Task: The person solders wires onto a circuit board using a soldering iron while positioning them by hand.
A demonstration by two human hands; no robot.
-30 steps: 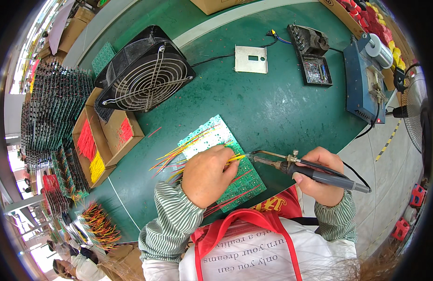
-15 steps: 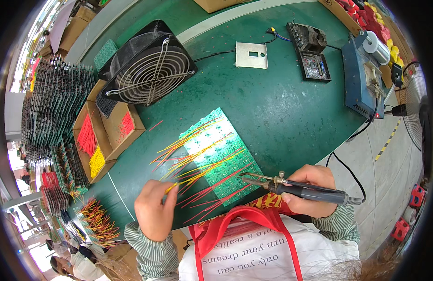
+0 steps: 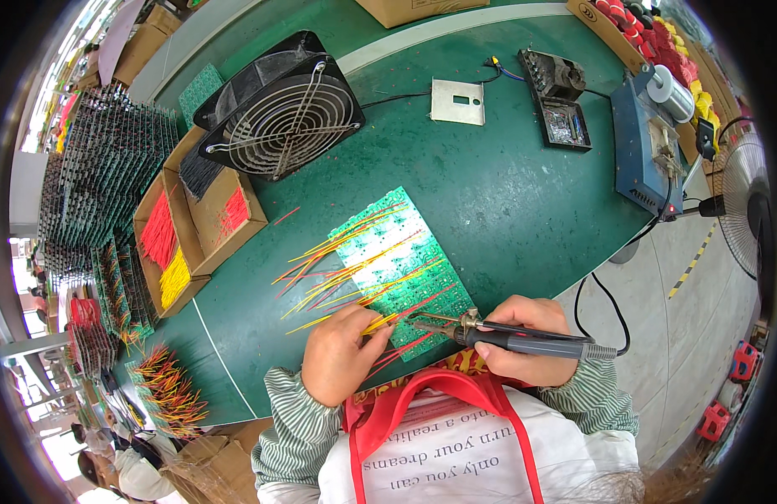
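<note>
A green circuit board panel (image 3: pixel 449 284) lies slantwise on the green table in front of me. Rows of red and yellow wires (image 3: pixel 355 273) stick out from it toward the left. My left hand (image 3: pixel 340 353) is closed at the board's lower left, pinching a yellow wire (image 3: pixel 380 324) between thumb and fingertips. My right hand (image 3: pixel 531 336) grips a soldering iron (image 3: pixel 539 343) with a thin metal tube fixed along it. Its tip points left, over the board's lower part, close to my left fingertips. Whether the tip touches the board, I cannot tell.
Left of the board stands a divided cardboard box (image 3: pixel 205 256) of cut wires, with a black fan (image 3: pixel 279 118) behind it. Stacked boards (image 3: pixel 111 168) rise at far left. A metal plate (image 3: pixel 457 102), black tray (image 3: pixel 565 126) and blue solder feeder (image 3: pixel 644 151) sit toward the back right.
My left hand has moved right with the yellow wire, up to the board. The right hand and soldering iron have shifted left, bringing the tip near that wire.
</note>
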